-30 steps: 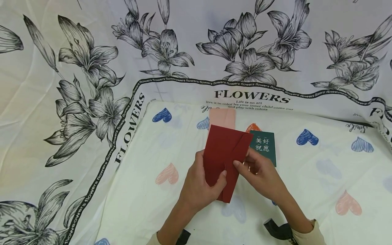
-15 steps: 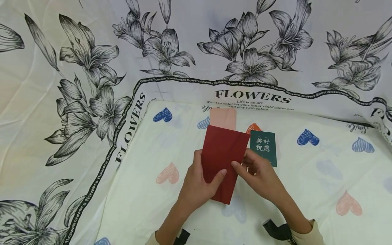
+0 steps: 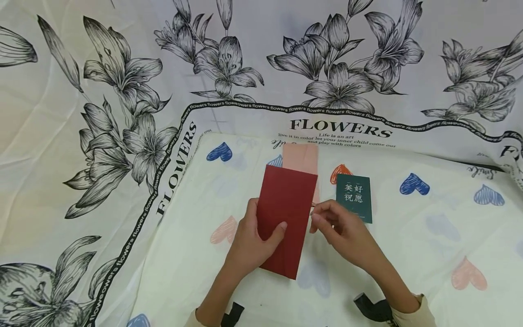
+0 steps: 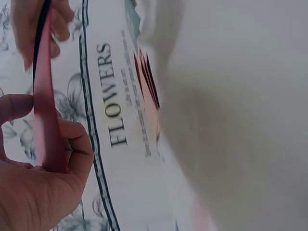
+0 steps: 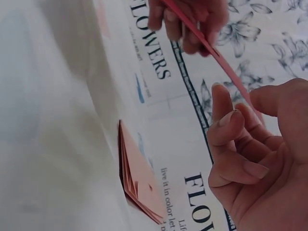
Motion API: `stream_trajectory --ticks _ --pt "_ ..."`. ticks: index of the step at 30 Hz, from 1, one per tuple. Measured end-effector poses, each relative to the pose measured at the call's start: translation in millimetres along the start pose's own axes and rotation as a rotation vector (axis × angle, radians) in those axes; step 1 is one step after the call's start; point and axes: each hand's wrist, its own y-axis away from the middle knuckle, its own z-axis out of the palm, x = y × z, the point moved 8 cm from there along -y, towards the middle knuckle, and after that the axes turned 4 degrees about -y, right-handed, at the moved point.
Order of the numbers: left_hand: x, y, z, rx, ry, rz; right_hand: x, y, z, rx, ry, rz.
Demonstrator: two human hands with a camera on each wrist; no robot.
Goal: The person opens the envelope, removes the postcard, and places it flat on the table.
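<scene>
A dark red paper envelope (image 3: pixel 286 213) stands tilted up in the head view, its plain face toward me. My left hand (image 3: pixel 261 240) grips its lower left part, thumb across the front and fingers behind. In the left wrist view the envelope (image 4: pixel 44 106) shows edge-on between thumb and fingers. My right hand (image 3: pixel 337 229) hovers just beyond the envelope's right edge, fingers loosely bent, thumb tip close to that edge. The right wrist view shows the bent fingers (image 5: pixel 228 127) of that hand near the envelope's end (image 5: pixel 231 79).
Behind the red envelope lies a pink envelope (image 3: pixel 300 156), partly hidden; the right wrist view shows several stacked pink envelopes (image 5: pixel 137 173). A dark green card (image 3: pixel 354 200) with white characters lies to the right. Heart-printed cloth (image 3: pixel 429 245) covers the surface, with flower-printed cloth (image 3: pixel 245 59) behind.
The red envelope has shifted left in my left hand's grip, and its face shows smoother with the flap line out of sight. My right hand has let go of its right edge.
</scene>
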Motion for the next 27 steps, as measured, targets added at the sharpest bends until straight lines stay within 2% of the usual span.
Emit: stream_trajectory --ticks 5,10,20,27 --pt "-11.4 -1.9 -27.6 0.054 -0.084 -0.065 1.0 1.9 -10.2 0.006 -0.011 0.004" --pt "-21.4 -1.2 -45.9 0.069 -0.141 -0.13 2.3 2.8 -12.5 0.001 -0.029 0.008" --pt "-41.7 0.4 -72.1 0.093 -0.25 -0.187 7.5 4.3 -14.2 0.006 -0.021 0.023" --pt "-51.8 1.8 -82.1 0.083 -0.311 -0.24 10.3 4.4 -15.0 0.006 -0.002 0.038"
